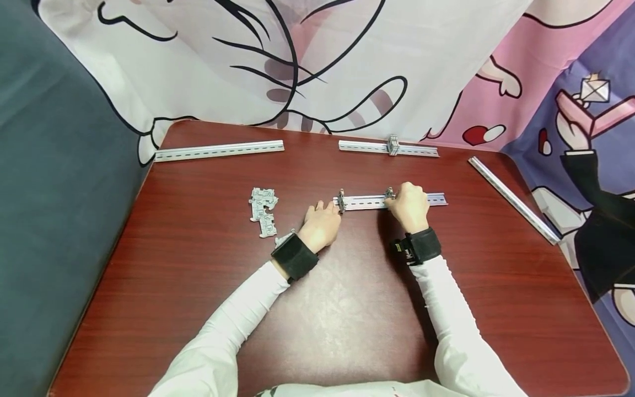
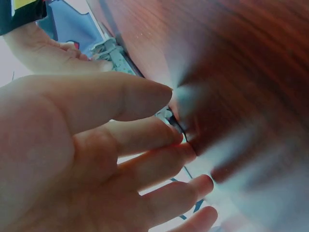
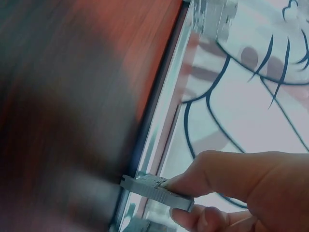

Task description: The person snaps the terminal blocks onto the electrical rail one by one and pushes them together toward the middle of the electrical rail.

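Note:
A slotted metal DIN rail (image 1: 364,203) lies across the middle of the table. My right hand (image 1: 409,205) pinches a thin grey terminal block (image 3: 157,191) between thumb and fingers, and that block stands on the rail. Another terminal block (image 1: 341,201) is upright at the rail's left end. Beside it rests my left hand (image 1: 319,225), palm down with its fingers extended toward the rail's end; in the left wrist view its fingers (image 2: 159,159) hold nothing. Several loose grey terminal blocks (image 1: 263,209) lie left of this hand, and one grey piece (image 1: 284,238) shows partly behind the left wristband.
At the back left lies a bare rail (image 1: 218,151). A second rail (image 1: 364,146) at the back carries a grey block (image 1: 393,145). One more rail (image 1: 513,199) slants along the right side. A printed curtain (image 1: 198,66) hangs at the table's (image 1: 163,275) back edge.

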Demonstrator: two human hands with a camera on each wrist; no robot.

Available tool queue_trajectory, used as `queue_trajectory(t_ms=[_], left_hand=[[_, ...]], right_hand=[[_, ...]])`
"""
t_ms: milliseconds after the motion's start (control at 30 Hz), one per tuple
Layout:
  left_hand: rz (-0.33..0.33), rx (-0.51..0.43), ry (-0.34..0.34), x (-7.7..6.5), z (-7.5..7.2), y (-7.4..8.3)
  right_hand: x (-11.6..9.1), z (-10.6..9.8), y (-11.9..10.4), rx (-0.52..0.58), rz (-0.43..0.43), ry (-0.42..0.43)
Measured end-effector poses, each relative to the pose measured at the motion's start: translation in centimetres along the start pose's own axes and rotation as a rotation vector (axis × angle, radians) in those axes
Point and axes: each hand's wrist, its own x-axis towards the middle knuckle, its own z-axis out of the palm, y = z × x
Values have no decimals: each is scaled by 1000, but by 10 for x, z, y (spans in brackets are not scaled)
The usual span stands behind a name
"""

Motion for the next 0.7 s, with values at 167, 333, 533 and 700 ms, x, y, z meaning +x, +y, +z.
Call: queue_trajectory(t_ms=[167,333,533,700], left_hand=[[12,18,31,1,2,3],[16,11,59,2,2,2],[25,-3,51,1,2,1],[5,-19,50,1,3,4]], right_hand=[[2,-2,13,-10,34,34],[5,-2,17,-15,59,62],[-1,-7,1,-19,46,120],[-9,-2,-43,69,-136,0]])
